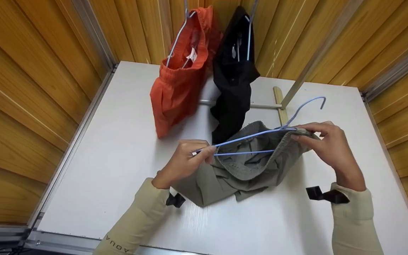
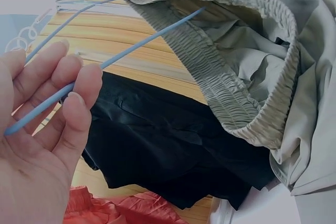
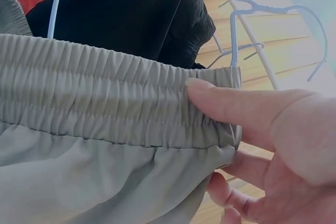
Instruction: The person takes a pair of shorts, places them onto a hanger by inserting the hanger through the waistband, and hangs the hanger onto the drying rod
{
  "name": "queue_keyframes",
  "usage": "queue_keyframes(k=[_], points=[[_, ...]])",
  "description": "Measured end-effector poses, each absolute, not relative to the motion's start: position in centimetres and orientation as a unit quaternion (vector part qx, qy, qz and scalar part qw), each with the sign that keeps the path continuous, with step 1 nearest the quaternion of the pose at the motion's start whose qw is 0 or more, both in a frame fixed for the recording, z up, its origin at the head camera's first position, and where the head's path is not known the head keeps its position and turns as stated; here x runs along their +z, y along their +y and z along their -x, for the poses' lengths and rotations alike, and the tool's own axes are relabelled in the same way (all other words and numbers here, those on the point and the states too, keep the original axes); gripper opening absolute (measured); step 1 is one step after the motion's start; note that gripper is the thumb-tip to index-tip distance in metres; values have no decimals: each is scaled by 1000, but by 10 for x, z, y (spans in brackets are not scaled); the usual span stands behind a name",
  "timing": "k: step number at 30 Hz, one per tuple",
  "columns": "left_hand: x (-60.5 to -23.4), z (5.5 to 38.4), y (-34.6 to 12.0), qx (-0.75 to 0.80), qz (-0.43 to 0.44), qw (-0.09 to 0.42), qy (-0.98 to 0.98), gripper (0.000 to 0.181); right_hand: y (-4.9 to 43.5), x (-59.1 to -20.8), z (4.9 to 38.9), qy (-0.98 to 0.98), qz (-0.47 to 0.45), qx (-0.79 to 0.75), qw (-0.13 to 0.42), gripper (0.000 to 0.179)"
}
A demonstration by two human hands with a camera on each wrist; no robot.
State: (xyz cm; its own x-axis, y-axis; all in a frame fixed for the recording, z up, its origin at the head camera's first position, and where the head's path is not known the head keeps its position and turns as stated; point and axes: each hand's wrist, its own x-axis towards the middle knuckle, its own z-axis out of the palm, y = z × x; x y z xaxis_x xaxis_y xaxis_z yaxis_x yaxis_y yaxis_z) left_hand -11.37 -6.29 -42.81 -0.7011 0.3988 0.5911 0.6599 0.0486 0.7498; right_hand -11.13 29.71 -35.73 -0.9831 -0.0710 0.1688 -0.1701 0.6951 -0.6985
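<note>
My left hand (image 1: 190, 159) grips one end of a blue wire hanger (image 1: 243, 153), whose hook points up to the far right. Grey-green elastic-waist shorts (image 1: 218, 187) hang below, their waistband open around the hanger's other end. At the waistband's right corner my right hand (image 1: 331, 145) pinches the fabric. The left wrist view shows the hanger's lower bar (image 2: 152, 38) running from my curled fingers into the waist opening. In the right wrist view the thumb lies on the outside of the gathered waistband (image 3: 105, 93), with the other fingers partly hidden behind it.
Orange shorts (image 1: 179, 92) and a black garment (image 1: 236, 88) hang on hangers at the back. A metal rack pole (image 1: 317, 63) rises from a wooden foot (image 1: 278, 97) on the white table (image 1: 101, 159). Wood-panelled walls (image 1: 30, 88) enclose it on three sides.
</note>
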Motion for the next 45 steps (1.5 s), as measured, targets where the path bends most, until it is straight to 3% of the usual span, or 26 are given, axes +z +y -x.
queue_keyframes(k=[11,18,25,32,39,45], points=[[-414,107,-60,-596,355,83,-715,31,290,-351,107,-899,-89,416,107,16],[-427,113,-60,-600,349,68,-716,29,284,-350,105,-887,-112,431,125,17],[-435,118,-64,-632,317,46,-705,9,285,-352,107,-868,-161,443,156,21],[-441,120,-71,-643,253,-14,-723,36,288,-353,108,-853,-173,462,171,23],[-462,130,-60,-515,203,-18,-833,21,290,-354,108,-840,-180,480,178,26],[-480,137,-48,-452,148,-21,-880,21,289,-352,106,-838,-184,484,175,20]])
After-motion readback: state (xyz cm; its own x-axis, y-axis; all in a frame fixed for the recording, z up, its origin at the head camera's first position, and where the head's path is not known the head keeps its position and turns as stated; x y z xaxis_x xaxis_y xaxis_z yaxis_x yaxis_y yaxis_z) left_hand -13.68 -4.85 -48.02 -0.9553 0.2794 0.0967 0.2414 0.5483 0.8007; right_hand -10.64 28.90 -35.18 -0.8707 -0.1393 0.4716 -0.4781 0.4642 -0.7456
